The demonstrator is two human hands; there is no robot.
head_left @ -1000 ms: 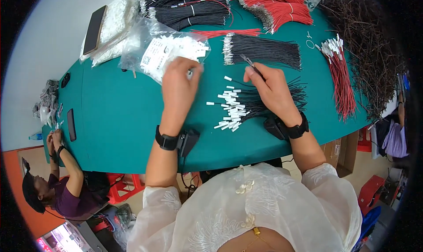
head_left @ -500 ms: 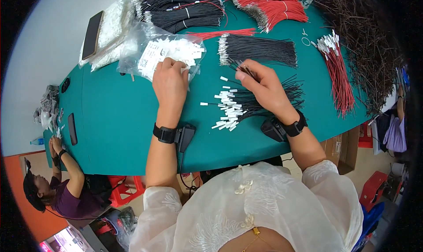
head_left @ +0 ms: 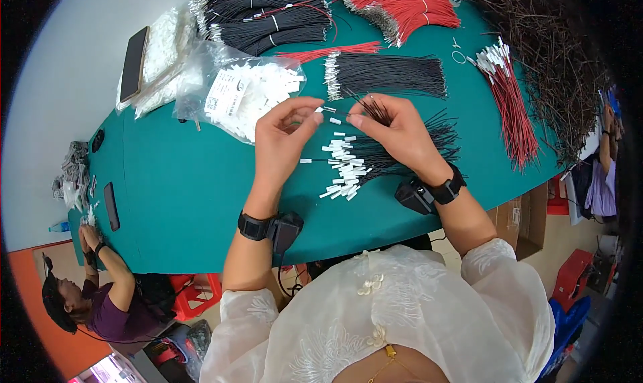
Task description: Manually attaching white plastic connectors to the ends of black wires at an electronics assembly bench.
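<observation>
My left hand (head_left: 284,134) pinches a small white connector housing (head_left: 319,110) between thumb and fingertips. Facing it, my right hand (head_left: 396,130) is closed on several thin dark wires (head_left: 376,107); one wire end reaches out toward the housing. Whether that end sits inside the housing is too small to tell. Beneath both hands lies a pile of black wires with white housings (head_left: 345,165) on their left ends. Beyond my left hand an opened clear bag (head_left: 228,92) holds many loose white housings. A neat row of black wires (head_left: 388,75) lies just past my right hand.
Black wire bundles (head_left: 268,21) and red ones (head_left: 408,11) fill the far side. To the right are red wires with white ends (head_left: 506,108) and a dark tangled heap (head_left: 549,61). A phone (head_left: 134,61) rests on bags at left. A co-worker (head_left: 94,296) sits at the left edge.
My left hand has come out of the bag and moved right and nearer, now with a white housing, close to my right hand. My right hand still holds the dark wires.
</observation>
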